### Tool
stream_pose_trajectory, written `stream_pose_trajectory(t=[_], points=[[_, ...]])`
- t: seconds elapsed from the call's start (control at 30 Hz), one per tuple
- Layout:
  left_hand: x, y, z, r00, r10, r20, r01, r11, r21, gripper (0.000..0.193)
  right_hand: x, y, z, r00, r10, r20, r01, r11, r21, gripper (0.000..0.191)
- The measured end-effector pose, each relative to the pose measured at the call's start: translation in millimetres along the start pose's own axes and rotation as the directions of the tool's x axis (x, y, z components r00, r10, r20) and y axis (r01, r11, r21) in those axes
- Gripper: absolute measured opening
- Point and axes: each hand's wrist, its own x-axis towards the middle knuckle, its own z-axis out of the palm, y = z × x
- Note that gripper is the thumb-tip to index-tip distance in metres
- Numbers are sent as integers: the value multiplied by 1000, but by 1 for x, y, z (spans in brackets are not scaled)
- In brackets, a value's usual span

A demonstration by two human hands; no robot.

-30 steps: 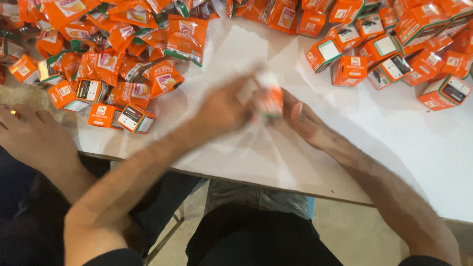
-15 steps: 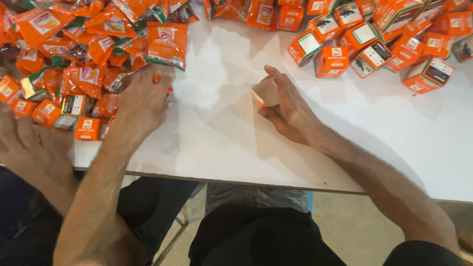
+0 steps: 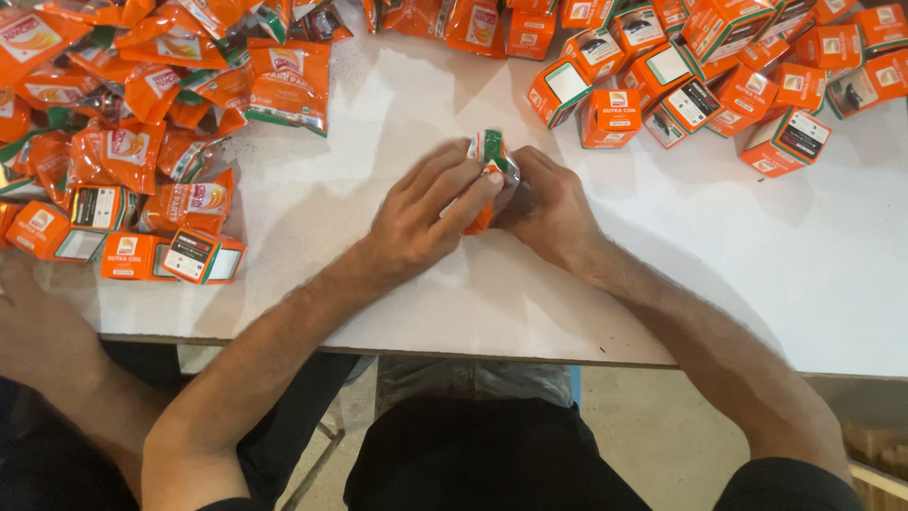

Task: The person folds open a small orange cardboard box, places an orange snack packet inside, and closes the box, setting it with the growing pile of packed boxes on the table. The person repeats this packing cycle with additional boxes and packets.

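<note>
Both forearms are resting on the white surface [image 3: 757, 284]. The left hand [image 3: 426, 213] and right hand [image 3: 553, 203] are together gripping an orange-green sachet [image 3: 490, 156] at mid-surface, possibly over a small box. A slack pinch could let it slip. Beyond are lying loose sachets [image 3: 142, 85] and orange boxes [image 3: 719, 66].
</note>
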Motion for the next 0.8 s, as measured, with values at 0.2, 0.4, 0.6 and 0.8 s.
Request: stream_pose_trajectory(t=[0.2,0.4,0.6,0.8], points=[[-9,-8,1,968,-144,206,138,989,45,43,-3,-4,5,1000,-13,-24,12,999,-30,67],[3,12,15,930,-353,101,343,934,103,15,-5,-7,9,998,-48,-28,48,999,-19,69],[6,7,33,561,-819,122,785,479,-393,45,-9,-5,8,1000,8,5,-8,1000,11,75],[0,-6,39,570,-777,268,725,322,-609,23,-14,-7,10,997,-65,-34,68,995,71,60]])
